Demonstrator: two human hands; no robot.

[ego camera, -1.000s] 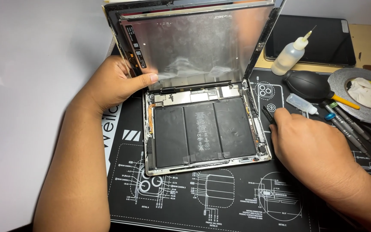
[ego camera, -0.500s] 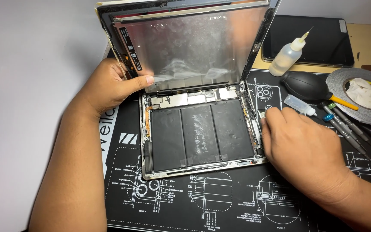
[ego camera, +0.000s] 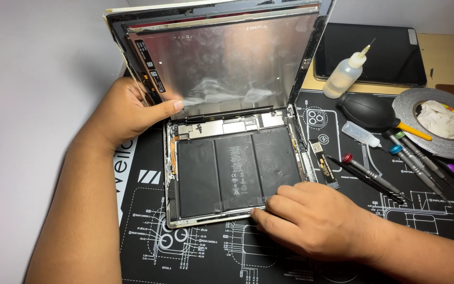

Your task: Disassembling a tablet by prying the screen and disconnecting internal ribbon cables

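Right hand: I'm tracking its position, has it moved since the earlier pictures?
Yes. The right hand moved from beside the black rubber air blower leftward to the opened tablet's near edge.

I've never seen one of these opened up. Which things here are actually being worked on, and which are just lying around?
In hand:
- left hand propping the lifted screen panel
- right hand on the opened tablet body

Lying about:
- screwdrivers
- black air blower
- tape roll
- squeeze bottle
- second tablet

R hand [ego camera: 316, 223] moved from tools to tablet base [ego camera: 206, 218] front edge
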